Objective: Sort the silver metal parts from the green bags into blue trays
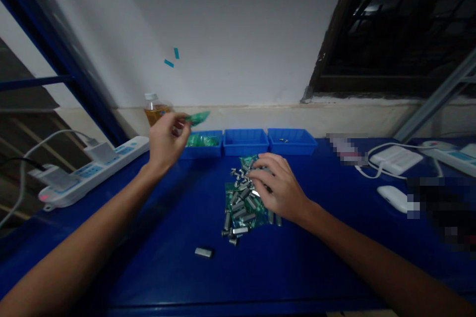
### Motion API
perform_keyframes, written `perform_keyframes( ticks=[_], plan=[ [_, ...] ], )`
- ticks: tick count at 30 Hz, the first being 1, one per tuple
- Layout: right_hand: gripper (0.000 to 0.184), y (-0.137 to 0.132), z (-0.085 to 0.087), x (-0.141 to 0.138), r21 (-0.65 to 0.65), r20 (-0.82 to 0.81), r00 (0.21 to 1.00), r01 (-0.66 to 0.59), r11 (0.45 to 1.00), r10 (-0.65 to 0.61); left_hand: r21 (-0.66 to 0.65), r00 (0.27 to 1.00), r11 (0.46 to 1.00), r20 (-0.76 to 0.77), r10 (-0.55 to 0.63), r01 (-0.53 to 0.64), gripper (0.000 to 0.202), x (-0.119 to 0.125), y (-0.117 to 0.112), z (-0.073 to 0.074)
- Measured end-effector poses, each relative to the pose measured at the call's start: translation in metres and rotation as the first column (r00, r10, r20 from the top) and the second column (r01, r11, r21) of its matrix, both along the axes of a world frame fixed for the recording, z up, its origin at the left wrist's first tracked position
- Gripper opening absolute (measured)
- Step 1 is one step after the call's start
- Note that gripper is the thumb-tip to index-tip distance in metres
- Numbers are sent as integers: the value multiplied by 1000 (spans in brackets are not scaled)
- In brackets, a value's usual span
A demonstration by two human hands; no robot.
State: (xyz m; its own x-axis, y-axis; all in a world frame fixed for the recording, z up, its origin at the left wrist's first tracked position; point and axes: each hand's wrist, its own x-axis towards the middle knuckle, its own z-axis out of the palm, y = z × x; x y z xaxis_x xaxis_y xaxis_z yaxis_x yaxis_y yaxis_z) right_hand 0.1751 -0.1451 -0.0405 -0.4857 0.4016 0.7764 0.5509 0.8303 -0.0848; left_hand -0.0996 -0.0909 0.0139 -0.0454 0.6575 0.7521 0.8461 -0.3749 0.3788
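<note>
My left hand [165, 139] is raised above the left blue bin [203, 141], its fingers pinched on a small green board [198, 118]. That bin holds more green boards. My right hand [277, 185] rests on a pile of small green boards and silver metal parts [240, 208] in the middle of the blue table [156, 257], fingers curled over the pieces. What its fingertips hold is hidden. One silver part [204, 252] lies alone nearer to me.
Two more blue bins [245, 142] [292, 141] stand in a row at the back. A bottle [153, 109] stands behind the left bin. A white power strip [92, 168] lies at left; white chargers, a cable [396, 159] and a white device [393, 198] at right.
</note>
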Motion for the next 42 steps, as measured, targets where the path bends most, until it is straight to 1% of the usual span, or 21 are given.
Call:
perform_keyframes(
  ticks=[2,3,4,6,8,11,12,14,15,17,19,23,28,29,31,33,34,36,38,40,42],
  plan=[
    [16,2,1,1,-26,-20,999,26,999,-26,10,974,991,-184,129,-130,25,-23,14,-5],
    [15,3,1,2,-47,-19,999,38,998,-39,-54,948,986,-288,136,-157,27,-31,19,-10],
    [14,4,1,2,-75,-13,999,48,996,-49,-138,917,975,-383,109,-174,29,-36,23,-17],
    [12,6,0,3,-150,13,998,67,986,-66,-289,875,938,-483,30,-192,36,-40,25,-30],
    [10,6,-1,3,-228,55,996,84,970,-73,-333,864,919,-504,15,-210,42,-37,22,-39],
    [9,4,-1,1,-285,113,991,99,953,-69,-219,867,948,-488,98,-230,43,-23,6,-40],
    [9,2,0,1,-297,134,989,97,950,-59,-183,873,962,-478,95,-205,43,-15,-1,-38],
    [11,-5,3,-2,-325,194,981,74,943,-11,-202,885,977,-465,-36,-66,44,3,-18,-34],
    [14,-9,5,-3,-338,230,973,54,940,26,-272,874,961,-455,-171,47,42,13,-27,-33],
    [28,-17,8,-6,-344,303,947,0,939,111,-442,837,877,-395,-380,189,38,30,-43,-34],
    [40,-24,9,-9,-329,361,916,-50,943,174,-557,816,797,-332,-473,235,36,43,-52,-40],
    [39,-27,5,-14,-342,407,892,-48,938,194,-665,854,697,-169,-491,269,34,49,-52,-54],
    [33,-26,3,-16,-372,400,899,-19,928,179,-718,877,574,106,-468,393,22,45,-44,-62],
    [32,-26,4,-16,-374,399,899,-19,927,180,-713,881,571,140,-452,407,21,44,-43,-62],
    [31,-27,4,-16,-377,400,899,-15,926,177,-681,891,610,148,-428,406,21,42,-44,-59],
    [29,-27,4,-16,-376,405,899,-3,927,167,-632,884,664,73,-462,399,19,40,-45,-54],
    [28,-28,4,-16,-373,405,900,3,928,160,-620,857,667,14,-515,412,21,39,-47,-50],
    [27,-28,3,-16,-365,398,906,10,931,147,-638,757,627,-103,-645,448,28,37,-50,-44],
    [26,-28,2,-16,-358,388,911,13,934,136,-674,668,582,-174,-723,455,27,35,-52,-40],
    [25,-27,1,-16,-359,376,918,20,933,126,-671,661,583,-181,-728,458,19,35,-52,-40],
    [23,-27,0,-17,-373,344,931,18,928,120,-645,714,591,-98,-693,485,12,38,-52,-42]
  ],
)
